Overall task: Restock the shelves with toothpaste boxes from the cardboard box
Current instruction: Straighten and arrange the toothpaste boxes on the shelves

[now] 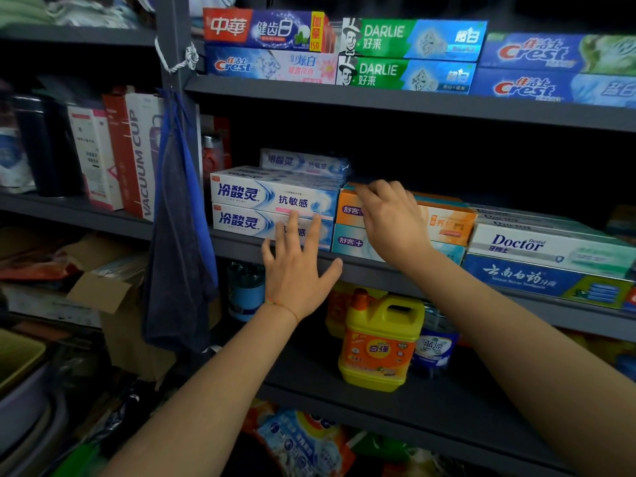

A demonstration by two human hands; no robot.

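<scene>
Small shop: grey shelves point(378, 98) stacked with toothpaste boxes point(275, 197), detergent jug point(382, 342).

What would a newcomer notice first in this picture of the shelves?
Two bare hands reach to the middle shelf: the left hand is spread flat against the white-and-blue toothpaste boxes, and the right hand touches the top of the orange toothpaste box. Below them, on the lower shelf, stands a bright yellow plastic detergent jug.

Dark grey shelf point(395, 101). On it: red-and-blue box point(265, 29), green-and-blue boxes point(409, 53), blue boxes with red lettering point(557, 70). Beneath it: white-and-pale-blue boxes point(268, 204), orange box point(444, 220), teal box point(347, 241), white box with green end point(550, 249). Lower still, yellow jug point(382, 342), orange label and cap. Left of the shelf, navy cloth point(179, 242).
</scene>
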